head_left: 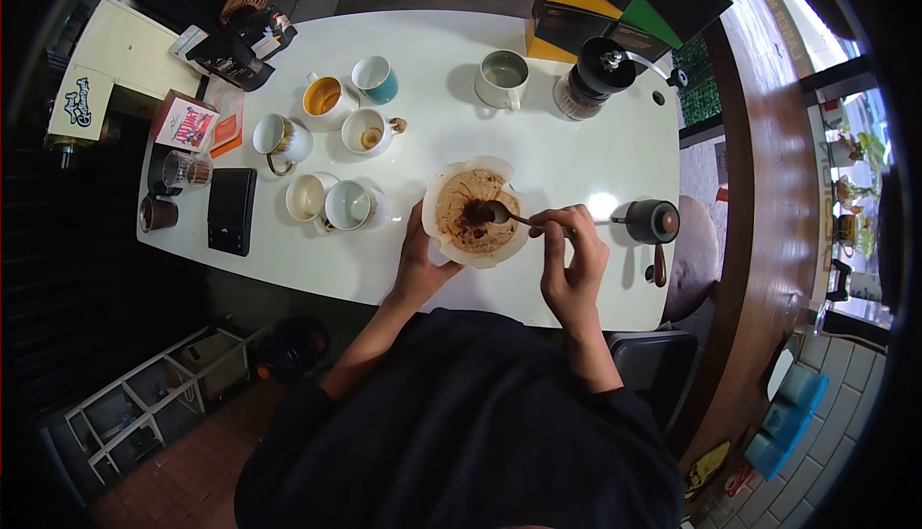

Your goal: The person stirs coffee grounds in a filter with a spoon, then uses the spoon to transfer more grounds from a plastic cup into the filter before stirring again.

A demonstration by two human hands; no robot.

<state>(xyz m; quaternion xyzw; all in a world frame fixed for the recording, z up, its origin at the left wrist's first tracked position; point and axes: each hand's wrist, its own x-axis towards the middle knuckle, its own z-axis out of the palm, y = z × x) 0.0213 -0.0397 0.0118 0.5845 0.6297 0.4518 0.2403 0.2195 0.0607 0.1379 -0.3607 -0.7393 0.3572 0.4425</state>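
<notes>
While the left hand cups the filter (wet grounds inside), right hand pinches a spoon.

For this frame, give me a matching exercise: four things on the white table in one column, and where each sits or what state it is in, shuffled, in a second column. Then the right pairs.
Things
1. small metal spoon
2. white paper filter with wet brown coffee grounds
3. black hand coffee grinder with a crank
4. flat black rectangular scale

Places or states
A. at the table's far edge, beside the yellow and black boxes
B. bowl dipped in the grounds, handle pinched by the right hand
C. steadied at its near side by the left hand
D. lying flat near the table's left end

Pairs: 1-B, 2-C, 3-A, 4-D
</notes>
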